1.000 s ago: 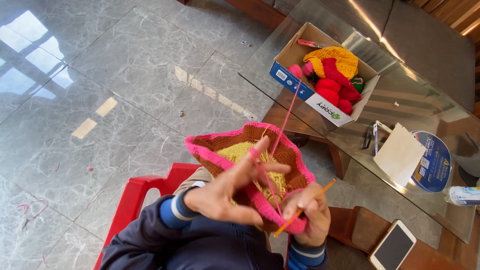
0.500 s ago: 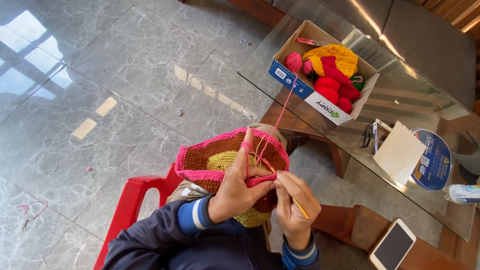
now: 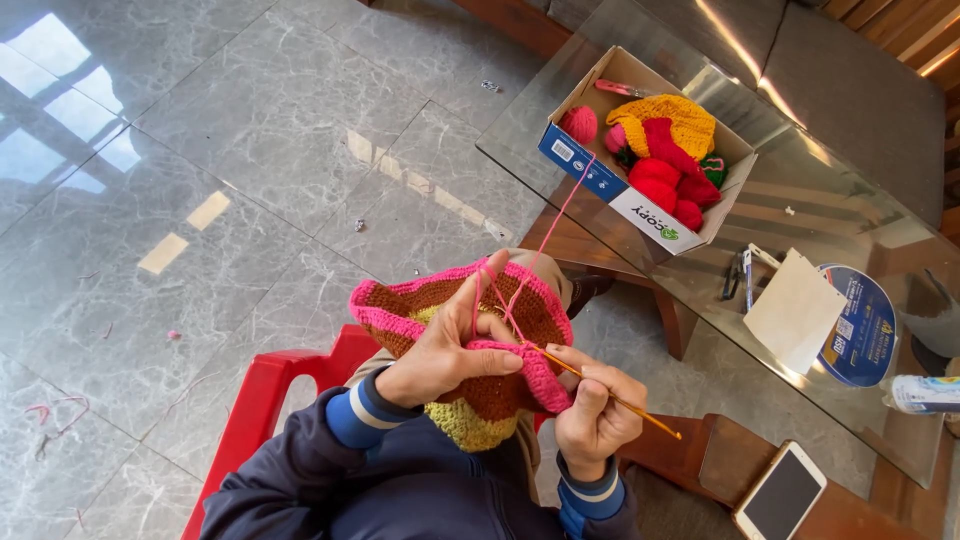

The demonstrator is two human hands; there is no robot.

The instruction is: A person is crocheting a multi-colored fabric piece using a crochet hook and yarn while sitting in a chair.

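Bright, even daylight. Window reflections glare on the polished floor (image 3: 200, 150) far left of the fingers (image 3: 500, 330); streaks of glare cross the glass desk (image 3: 800, 200) above them. Focus is sharp, shadows soft, edges slightly bowed.

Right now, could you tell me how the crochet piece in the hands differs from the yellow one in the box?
The crochet piece in the hands is banded brown, yellow and pink-edged; the yellow piece is one colour. The first is gripped by the left hand, pink yarn attached; the second lies in the cardboard box, untouched. Both are crocheted yarn.

yarn balls (image 3: 660, 180) in box (image 3: 600, 175) on table (image 3: 850, 190) — phone (image 3: 780, 492) nearer.
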